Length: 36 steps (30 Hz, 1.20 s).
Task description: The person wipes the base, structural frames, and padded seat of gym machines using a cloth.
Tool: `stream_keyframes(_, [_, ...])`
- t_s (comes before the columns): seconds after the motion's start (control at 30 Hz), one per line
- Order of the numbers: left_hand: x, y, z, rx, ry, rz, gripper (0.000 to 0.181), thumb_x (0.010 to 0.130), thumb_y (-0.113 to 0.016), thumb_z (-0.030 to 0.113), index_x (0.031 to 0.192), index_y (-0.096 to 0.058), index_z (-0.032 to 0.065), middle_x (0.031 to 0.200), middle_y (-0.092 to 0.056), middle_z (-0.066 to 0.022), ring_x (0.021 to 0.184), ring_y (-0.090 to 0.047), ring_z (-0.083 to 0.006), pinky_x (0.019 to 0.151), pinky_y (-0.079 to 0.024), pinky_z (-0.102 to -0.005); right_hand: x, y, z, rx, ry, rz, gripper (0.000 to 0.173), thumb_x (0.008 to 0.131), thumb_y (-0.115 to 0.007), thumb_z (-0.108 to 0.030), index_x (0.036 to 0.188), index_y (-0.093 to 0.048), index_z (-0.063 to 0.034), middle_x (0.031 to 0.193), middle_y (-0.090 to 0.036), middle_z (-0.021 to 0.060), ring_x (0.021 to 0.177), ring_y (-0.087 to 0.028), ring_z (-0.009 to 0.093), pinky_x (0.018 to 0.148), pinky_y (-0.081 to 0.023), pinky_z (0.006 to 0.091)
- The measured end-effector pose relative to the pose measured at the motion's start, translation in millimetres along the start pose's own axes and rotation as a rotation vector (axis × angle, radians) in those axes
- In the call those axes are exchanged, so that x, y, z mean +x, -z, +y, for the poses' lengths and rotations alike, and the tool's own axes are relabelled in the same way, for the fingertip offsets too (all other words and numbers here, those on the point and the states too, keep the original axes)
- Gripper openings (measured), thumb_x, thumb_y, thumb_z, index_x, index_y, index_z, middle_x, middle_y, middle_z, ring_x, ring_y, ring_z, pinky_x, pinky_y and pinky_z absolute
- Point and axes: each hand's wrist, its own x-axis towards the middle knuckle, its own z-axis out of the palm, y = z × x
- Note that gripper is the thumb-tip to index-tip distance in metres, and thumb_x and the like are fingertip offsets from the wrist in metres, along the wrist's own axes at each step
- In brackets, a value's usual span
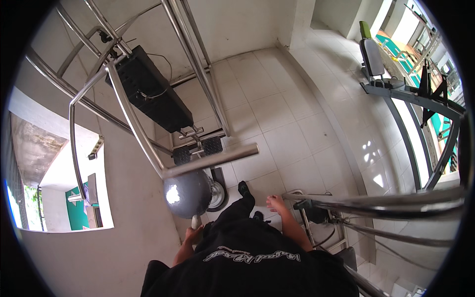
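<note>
My left hand (193,235) is low beside my left thigh, wrapped around a pale cylindrical object (196,221). What that object is cannot be made out. Just beyond it a shiny grey exercise ball (185,196) rests near the wall. My right hand (275,204) hangs in front of my body with its fingers apart and nothing in it. Close to its right is the end of a chrome-framed gym machine (295,193); I cannot tell whether they touch.
A chrome exercise machine (135,122) with a black weight stack (156,92) and textured foot pads (212,146) stands ahead left. Its thick bar (213,160) juts over the tiled floor (274,111). A round metal-topped base (217,195) lies by the ball. A padded bench (373,57) stands far right.
</note>
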Motion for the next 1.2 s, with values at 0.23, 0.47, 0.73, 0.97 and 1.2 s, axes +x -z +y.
stream_keyframes(0.23, [55.6, 18.4, 112.3, -0.212, -0.249, -0.088, 0.074, 0.076, -0.076, 0.057, 0.109, -0.065, -0.0086, 0.094, -0.070, -0.0190, 0.087, -0.069, -0.0267, 0.076, -0.054, -0.0395, 58.9, 32.5, -91.3, -0.077, 0.025, 0.120, 0.035, 0.095, -0.054, -0.035, 0.121, -0.055, -0.0115, 0.103, -0.069, 0.0062, 0.076, -0.067, 0.019, 0.061, -0.054, 0.0387])
stream_keyframes(0.47, [70.0, 46.4, 249.1, -0.376, -0.280, -0.068, 0.077, 0.076, -0.074, 0.061, 0.098, -0.067, -0.0117, 0.087, -0.070, -0.0205, 0.083, -0.070, -0.0262, 0.071, -0.055, -0.0381, 92.4, 11.4, -250.8, -0.143, 0.158, -0.052, 0.033, 0.095, -0.055, -0.037, 0.119, -0.057, -0.0126, 0.107, -0.067, 0.0053, 0.084, -0.065, 0.017, 0.069, -0.052, 0.0349])
stream_keyframes(0.73, [49.9, 31.7, 397.9, -0.637, -0.432, -0.023, 0.066, 0.089, -0.064, 0.053, 0.121, -0.057, -0.0044, 0.104, -0.067, -0.0161, 0.093, -0.065, -0.0215, 0.080, -0.052, -0.0362, 103.7, -84.8, -396.2, -0.509, 0.341, -0.584, 0.034, 0.099, -0.051, -0.038, 0.123, -0.057, -0.0142, 0.111, -0.064, 0.0034, 0.090, -0.064, 0.017, 0.073, -0.053, 0.0353])
stream_keyframes(0.97, [55.1, -37.5, 501.0, -1.004, -0.387, 0.107, 0.060, 0.103, -0.036, 0.051, 0.129, -0.039, -0.0028, 0.114, -0.058, -0.0220, 0.108, -0.057, -0.0291, 0.091, -0.046, -0.0383, 73.3, -61.3, -454.3, -0.598, 0.301, -0.970, 0.057, 0.098, -0.048, -0.055, 0.135, -0.044, -0.0123, 0.123, -0.056, 0.0086, 0.108, -0.059, 0.022, 0.082, -0.054, 0.0400])
stream_keyframes(1.2, [-8.1, -21.7, 606.7, -0.967, -0.439, -0.006, 0.044, 0.101, -0.053, 0.038, 0.127, -0.053, 0.0025, 0.107, -0.059, -0.0054, 0.098, -0.055, -0.0130, 0.080, -0.049, -0.0294, 93.7, 19.6, -537.1, -0.493, 0.339, -1.012, 0.050, 0.097, -0.059, -0.038, 0.135, -0.047, -0.0074, 0.120, -0.060, 0.0068, 0.109, -0.059, 0.018, 0.087, -0.053, 0.0387])
